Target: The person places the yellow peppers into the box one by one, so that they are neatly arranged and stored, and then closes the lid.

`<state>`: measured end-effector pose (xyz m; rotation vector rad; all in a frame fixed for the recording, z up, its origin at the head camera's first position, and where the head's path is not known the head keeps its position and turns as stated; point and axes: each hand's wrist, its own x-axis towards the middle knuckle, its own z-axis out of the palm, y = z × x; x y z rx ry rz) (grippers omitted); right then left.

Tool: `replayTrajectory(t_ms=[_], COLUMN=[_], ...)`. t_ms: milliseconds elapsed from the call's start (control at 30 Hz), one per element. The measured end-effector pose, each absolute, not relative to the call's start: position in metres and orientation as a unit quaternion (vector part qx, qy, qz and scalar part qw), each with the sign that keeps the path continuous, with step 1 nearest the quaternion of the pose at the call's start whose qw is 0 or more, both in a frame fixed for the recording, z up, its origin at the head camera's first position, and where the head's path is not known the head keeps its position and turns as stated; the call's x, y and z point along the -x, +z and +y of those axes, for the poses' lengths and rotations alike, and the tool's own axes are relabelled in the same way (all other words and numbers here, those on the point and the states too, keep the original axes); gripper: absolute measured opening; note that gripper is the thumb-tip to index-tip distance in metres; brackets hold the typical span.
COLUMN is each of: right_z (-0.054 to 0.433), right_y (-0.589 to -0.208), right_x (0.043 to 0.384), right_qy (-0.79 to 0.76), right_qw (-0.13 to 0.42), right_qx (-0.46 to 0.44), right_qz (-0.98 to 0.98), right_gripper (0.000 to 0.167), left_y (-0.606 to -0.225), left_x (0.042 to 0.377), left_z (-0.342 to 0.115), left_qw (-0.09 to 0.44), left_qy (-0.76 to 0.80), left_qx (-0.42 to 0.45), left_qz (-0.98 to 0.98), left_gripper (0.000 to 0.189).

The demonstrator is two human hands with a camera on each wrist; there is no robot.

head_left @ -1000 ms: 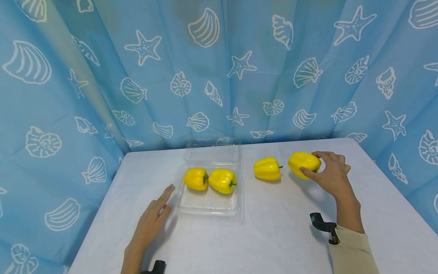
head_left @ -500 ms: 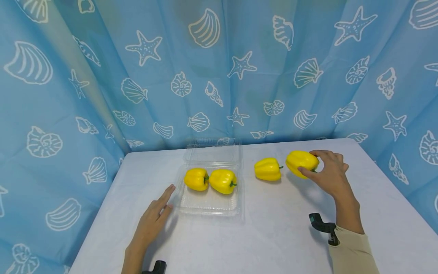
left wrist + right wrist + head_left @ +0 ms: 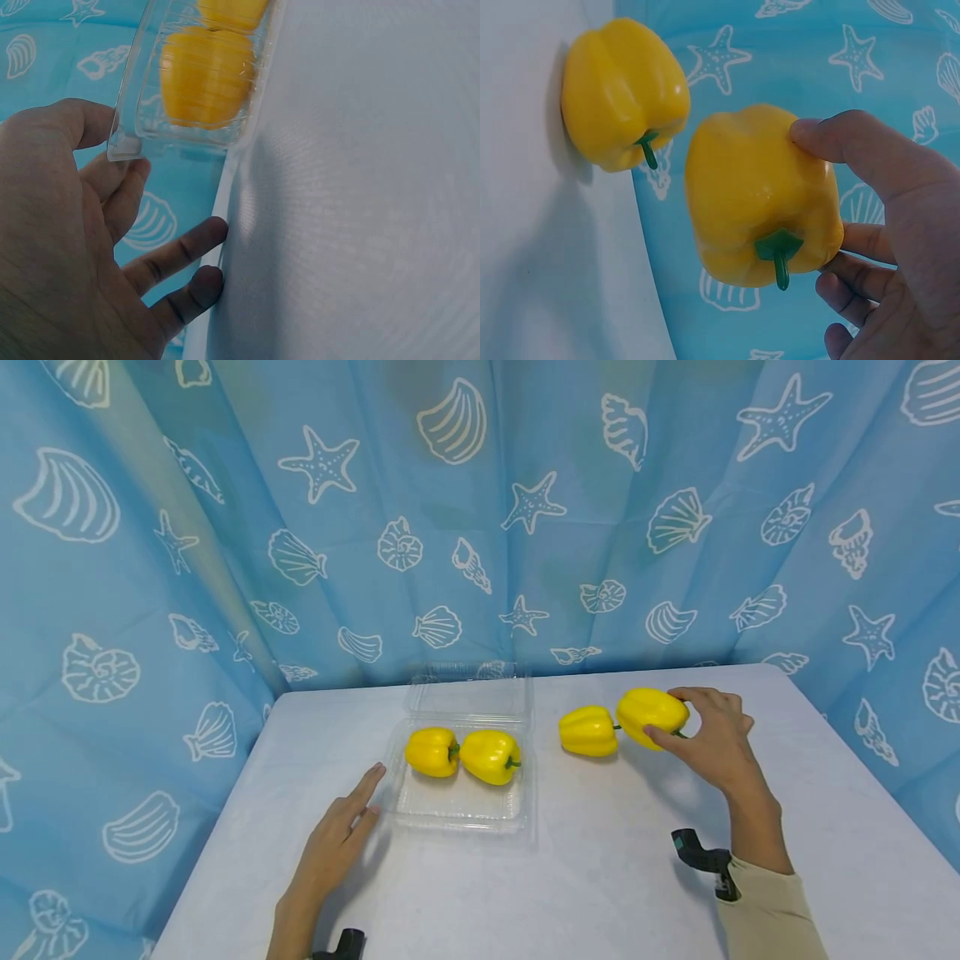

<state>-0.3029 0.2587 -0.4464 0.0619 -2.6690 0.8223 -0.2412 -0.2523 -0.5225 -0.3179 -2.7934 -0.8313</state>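
My right hand (image 3: 712,739) grips a yellow bell pepper (image 3: 647,714) between thumb and fingers, above the table at the right. In the right wrist view the held pepper (image 3: 761,195) shows its green stem, with the thumb on its upper side. A second bell pepper (image 3: 588,732) lies on the cloth just left of it. Two more yellow peppers, a left one (image 3: 431,752) and a right one (image 3: 490,757), lie side by side in the back part of a clear plastic clamshell box (image 3: 457,802). My left hand (image 3: 333,839) has extended fingers, with fingertips right at the box's left rim.
The box's clear lid (image 3: 468,693) stands folded back behind it, near the far table edge. A white cloth (image 3: 600,877) covers the table. Behind hangs a blue curtain (image 3: 480,568) with white shells and starfish. Each wrist carries a black camera mount (image 3: 705,856).
My right hand has moved a little left and up with the bell pepper, which now overlaps the stem of the pepper on the table. The left hand has stayed in place.
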Motion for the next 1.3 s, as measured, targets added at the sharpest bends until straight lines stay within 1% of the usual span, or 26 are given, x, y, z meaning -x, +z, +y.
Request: replayTrajectory(t_ms=[833,1300], right_z=[0.238,0.225], right_y=[-0.441,-0.438], right_x=[0.301,0.3], right_qy=[0.31,0.319], right_qw=[0.192,0.182], right_qx=[-0.062,-0.075], right_qz=[-0.929,-0.927], right_gripper=[0.065,0.065], left_y=[-0.522,-0.523], left_x=[0.24,0.241], left_z=[-0.252,-0.253], left_qw=[0.101,0.1], left_qy=[-0.28,-0.284], left_qx=[0.105,0.106], left_qz=[-0.949,-0.948], left_gripper=[0.055,0.054])
